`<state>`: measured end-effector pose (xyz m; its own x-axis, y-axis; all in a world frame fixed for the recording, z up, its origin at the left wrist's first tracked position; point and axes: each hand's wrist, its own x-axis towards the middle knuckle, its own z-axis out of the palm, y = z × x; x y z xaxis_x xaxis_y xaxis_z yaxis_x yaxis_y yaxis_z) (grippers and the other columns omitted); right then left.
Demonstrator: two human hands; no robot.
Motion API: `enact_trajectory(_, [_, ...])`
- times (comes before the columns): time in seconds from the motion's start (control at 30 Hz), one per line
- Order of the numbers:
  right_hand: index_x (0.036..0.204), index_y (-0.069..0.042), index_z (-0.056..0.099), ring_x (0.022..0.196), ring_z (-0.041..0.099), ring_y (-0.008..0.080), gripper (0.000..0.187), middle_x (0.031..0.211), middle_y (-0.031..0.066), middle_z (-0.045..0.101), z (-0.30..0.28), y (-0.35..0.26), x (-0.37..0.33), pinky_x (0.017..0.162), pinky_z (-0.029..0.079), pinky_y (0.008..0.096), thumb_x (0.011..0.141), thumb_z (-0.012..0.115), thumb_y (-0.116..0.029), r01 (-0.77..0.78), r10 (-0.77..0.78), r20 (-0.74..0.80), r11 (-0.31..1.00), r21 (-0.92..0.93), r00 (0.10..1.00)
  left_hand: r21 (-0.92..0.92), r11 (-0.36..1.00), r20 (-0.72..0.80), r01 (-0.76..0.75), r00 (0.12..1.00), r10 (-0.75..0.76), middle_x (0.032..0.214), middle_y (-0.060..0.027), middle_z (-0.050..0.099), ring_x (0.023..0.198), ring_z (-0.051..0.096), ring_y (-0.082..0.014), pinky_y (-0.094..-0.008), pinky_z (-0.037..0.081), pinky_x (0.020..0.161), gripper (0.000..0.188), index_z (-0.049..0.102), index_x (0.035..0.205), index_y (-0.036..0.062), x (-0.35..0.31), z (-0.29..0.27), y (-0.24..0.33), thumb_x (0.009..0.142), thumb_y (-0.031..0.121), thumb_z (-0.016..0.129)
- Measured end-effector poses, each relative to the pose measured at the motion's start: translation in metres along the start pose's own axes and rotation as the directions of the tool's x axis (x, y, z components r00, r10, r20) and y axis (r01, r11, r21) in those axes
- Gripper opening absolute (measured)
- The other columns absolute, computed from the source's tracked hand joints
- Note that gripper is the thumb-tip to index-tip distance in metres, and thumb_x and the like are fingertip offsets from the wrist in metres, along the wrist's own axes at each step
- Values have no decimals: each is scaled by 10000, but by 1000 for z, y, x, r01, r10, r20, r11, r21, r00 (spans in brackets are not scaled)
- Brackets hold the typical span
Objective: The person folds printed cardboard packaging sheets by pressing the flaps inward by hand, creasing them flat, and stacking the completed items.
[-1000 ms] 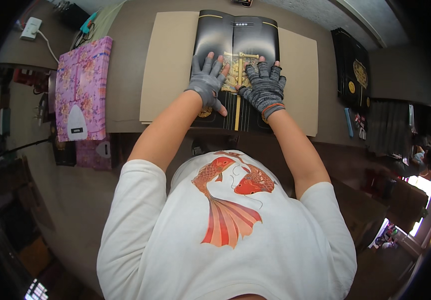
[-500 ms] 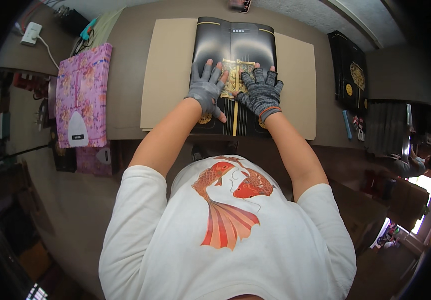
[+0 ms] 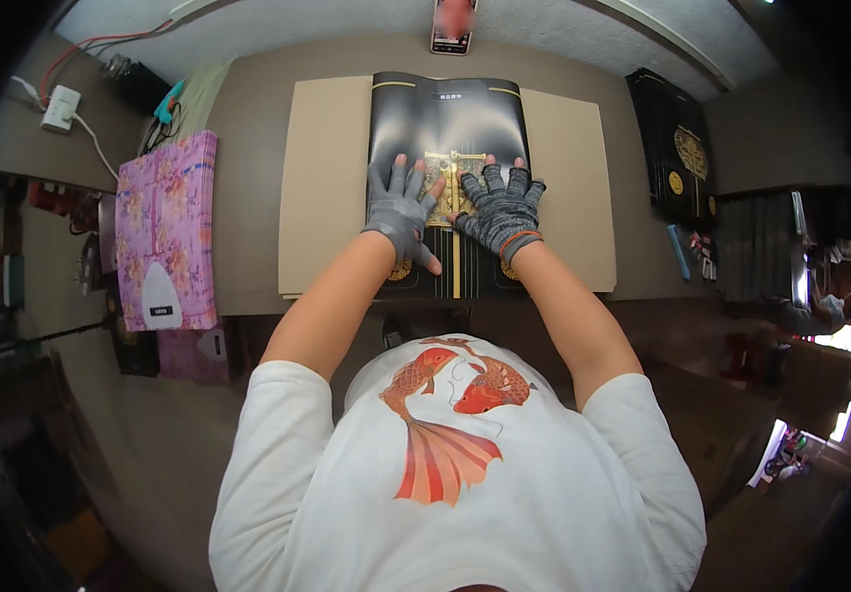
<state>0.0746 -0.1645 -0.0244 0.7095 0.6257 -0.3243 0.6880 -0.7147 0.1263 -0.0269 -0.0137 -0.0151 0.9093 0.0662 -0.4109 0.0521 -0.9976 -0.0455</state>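
A glossy black piece of printed packaging (image 3: 450, 113) with gold patterns lies flat on a tan cardboard board (image 3: 327, 178); whether it is a single sheet or a bag I cannot tell. My left hand (image 3: 404, 212), in a grey fingerless glove, presses on its left half with fingers spread. On the right half, my right hand (image 3: 499, 207) also lies flat, fingers apart, in a darker mottled glove with an orange cuff edge. Between the hands shows an ornate gold design (image 3: 437, 212), partly covered by them. Neither hand grasps anything.
Pink floral packages (image 3: 167, 217) are stacked at the table's left edge. A white power strip (image 3: 60, 109) with cables is at the far left. Black-and-gold packages (image 3: 654, 138) lie at the right, with a blue tool (image 3: 678, 252) nearby. A phone (image 3: 451, 42) is at the back.
My view has tilted, so the table and everything on it appear lower and the phone shows more fully. Both hands keep their places on the black packaging.
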Motion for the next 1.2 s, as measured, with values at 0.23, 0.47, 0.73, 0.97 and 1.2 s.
enact_trajectory(0.23, [1549,-249,311,1527,90,346,900,1642,131,175,-3,4,11,1162,46,665,832,530,-747,109,-109,-28,994,-17,994,-50,992,-42,118,992,-120,1637,-155,200,1499,64,-465,-753,7,1078,1178,359,1541,223,18,3,12,588,848,657])
enact_trajectory(0.47, [1554,-239,303,1526,107,335,917,1649,68,185,-17,7,15,1170,64,655,832,522,-759,150,-150,46,989,-9,988,-49,994,1,99,995,-99,1636,-36,241,1503,91,-453,-774,-9,1072,1133,402,1507,149,24,-10,20,612,765,724])
enact_trajectory(0.73, [1541,-129,319,1512,154,368,894,1632,152,210,9,8,23,1183,79,619,842,579,-621,204,-204,-52,979,-7,978,140,990,7,34,999,-35,1476,-179,463,1422,343,-372,-728,1,1124,1252,448,1426,31,40,-33,29,438,684,853])
enact_trajectory(0.97, [1556,-86,261,1515,149,359,932,1625,195,201,16,32,48,1224,89,504,851,595,-596,256,-250,-82,964,72,965,221,970,-124,105,989,-79,1431,-217,515,1328,436,-395,-706,60,1148,603,516,1394,16,47,-8,43,909,364,594])
enact_trajectory(1.2, [1560,-66,252,1522,131,356,876,1633,203,177,26,76,144,1212,68,547,924,458,-632,117,-87,-326,991,73,941,231,967,-58,104,994,-93,1478,-214,471,1362,414,-387,-696,87,1152,543,467,1426,-17,44,-16,51,950,243,472])
